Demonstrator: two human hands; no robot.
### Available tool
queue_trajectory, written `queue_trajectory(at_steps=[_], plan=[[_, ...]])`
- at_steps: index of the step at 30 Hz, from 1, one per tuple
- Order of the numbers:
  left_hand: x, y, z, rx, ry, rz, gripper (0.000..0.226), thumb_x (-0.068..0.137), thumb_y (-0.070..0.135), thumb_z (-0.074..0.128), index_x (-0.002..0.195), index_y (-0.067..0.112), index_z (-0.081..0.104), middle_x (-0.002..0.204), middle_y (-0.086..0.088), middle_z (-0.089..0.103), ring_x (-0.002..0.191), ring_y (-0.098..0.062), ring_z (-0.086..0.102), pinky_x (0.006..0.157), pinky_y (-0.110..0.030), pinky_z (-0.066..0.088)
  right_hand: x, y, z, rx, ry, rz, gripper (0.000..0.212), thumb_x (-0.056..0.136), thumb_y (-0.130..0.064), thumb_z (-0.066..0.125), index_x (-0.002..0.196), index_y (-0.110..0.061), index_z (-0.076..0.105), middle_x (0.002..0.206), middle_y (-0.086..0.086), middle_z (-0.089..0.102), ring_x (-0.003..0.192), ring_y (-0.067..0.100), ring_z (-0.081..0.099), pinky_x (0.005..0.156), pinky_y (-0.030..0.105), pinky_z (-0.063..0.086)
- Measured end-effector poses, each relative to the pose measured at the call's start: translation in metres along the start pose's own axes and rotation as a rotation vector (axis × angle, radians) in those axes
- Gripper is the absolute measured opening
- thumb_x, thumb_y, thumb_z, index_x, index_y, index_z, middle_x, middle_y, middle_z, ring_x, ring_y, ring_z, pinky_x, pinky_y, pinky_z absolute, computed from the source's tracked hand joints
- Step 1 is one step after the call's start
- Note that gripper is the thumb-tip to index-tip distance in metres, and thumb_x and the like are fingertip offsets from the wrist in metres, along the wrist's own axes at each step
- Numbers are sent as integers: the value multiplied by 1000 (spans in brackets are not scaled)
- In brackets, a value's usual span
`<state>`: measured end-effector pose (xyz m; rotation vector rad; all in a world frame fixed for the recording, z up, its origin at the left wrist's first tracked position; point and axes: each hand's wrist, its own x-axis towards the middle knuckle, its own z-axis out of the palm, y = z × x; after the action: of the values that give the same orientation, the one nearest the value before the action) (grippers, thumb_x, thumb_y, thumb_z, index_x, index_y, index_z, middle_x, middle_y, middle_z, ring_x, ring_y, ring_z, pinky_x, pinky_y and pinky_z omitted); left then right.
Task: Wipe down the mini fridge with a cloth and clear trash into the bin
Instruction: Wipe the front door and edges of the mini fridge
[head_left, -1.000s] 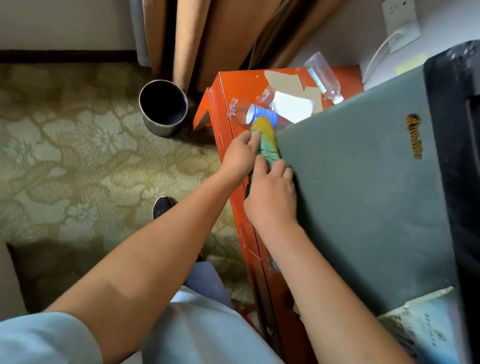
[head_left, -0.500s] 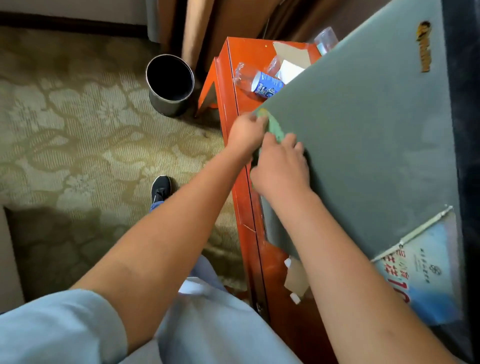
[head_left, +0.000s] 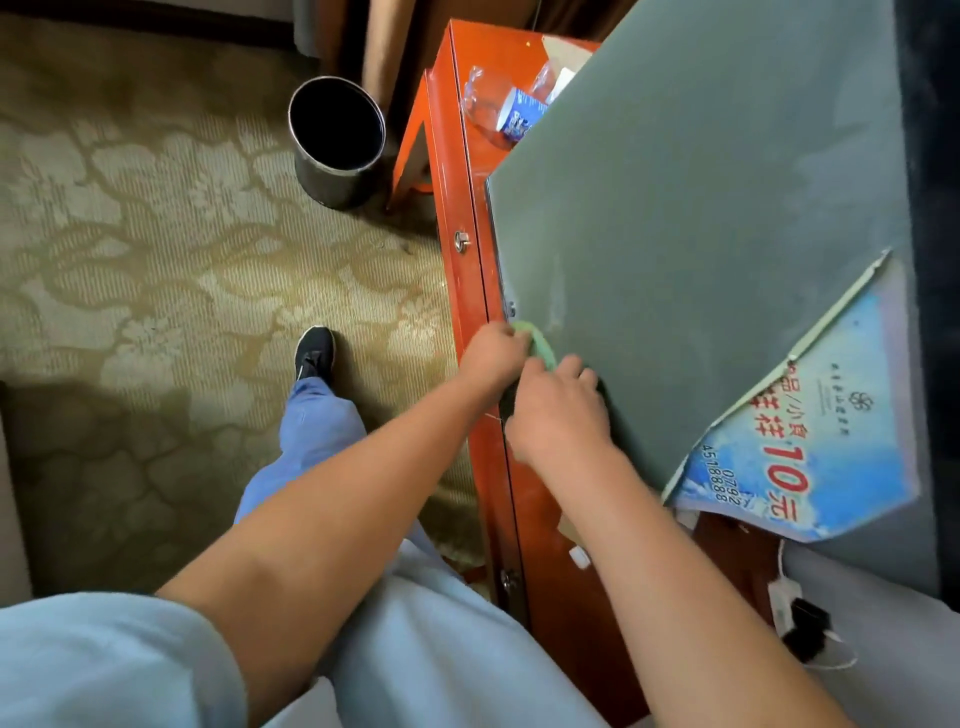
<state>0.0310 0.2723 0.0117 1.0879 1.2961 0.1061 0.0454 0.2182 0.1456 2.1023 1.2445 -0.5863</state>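
The grey-green mini fridge (head_left: 701, 249) stands on an orange cabinet (head_left: 470, 280), seen from above. A green cloth (head_left: 540, 345) lies at the fridge's left edge, mostly covered by my hands. My left hand (head_left: 493, 358) grips the cloth's near end from the cabinet side. My right hand (head_left: 558, 410) lies over the cloth with curled fingers and presses it against the fridge. An empty plastic bottle (head_left: 498, 106) with a blue label lies on the cabinet beyond the fridge. The dark round bin (head_left: 337, 140) stands on the carpet to the left.
A blue printed leaflet (head_left: 795, 447) hangs partly peeled off the fridge's near corner. Paper scraps (head_left: 563, 83) lie by the bottle. A white plug and cable (head_left: 784, 603) sit at lower right. My foot in a black shoe (head_left: 314, 351) stands on the patterned carpet.
Both hands have slid the cloth along the fridge's left edge toward me, away from the bottle end. The view has shifted, showing more of the leaflet.
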Motion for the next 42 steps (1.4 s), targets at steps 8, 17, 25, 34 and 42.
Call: queue_trajectory(at_steps=[8,17,25,34,42], plan=[[22,80,-44,-95,237,218,40,93,27,49,57,16,38,55,2,42,60,-22,41,55,-32,30,9,-6,-40,25,464,-53,33,99,-11,47,132,-12,47,130,16,45,117,34,46,95,40,43],[-12,-51,35,19,-94,17,34,100,28,46,90,2,66,92,-18,69,87,-34,64,69,-34,46,-21,4,47,-65,-23,9,41,100,-15,50,140,-11,43,135,17,41,124,34,42,101,40,43],[54,51,-49,-44,170,169,39,94,29,50,58,16,46,56,4,48,53,-14,43,47,-27,28,35,-25,-28,-82,399,-86,34,99,-10,49,133,-10,50,133,17,45,122,35,45,98,42,44],[6,-75,45,-106,-149,-69,34,102,29,44,84,7,63,91,-16,69,78,-30,59,62,-33,42,8,-13,52,-246,-127,-12,47,102,-15,48,147,-6,43,137,17,42,125,32,42,102,40,44],[74,-10,-20,-130,82,2,39,94,22,49,56,17,43,54,3,44,51,-14,38,43,-28,26,67,-37,4,-154,150,-43,51,98,-20,56,147,-13,45,133,15,43,126,34,42,100,42,43]])
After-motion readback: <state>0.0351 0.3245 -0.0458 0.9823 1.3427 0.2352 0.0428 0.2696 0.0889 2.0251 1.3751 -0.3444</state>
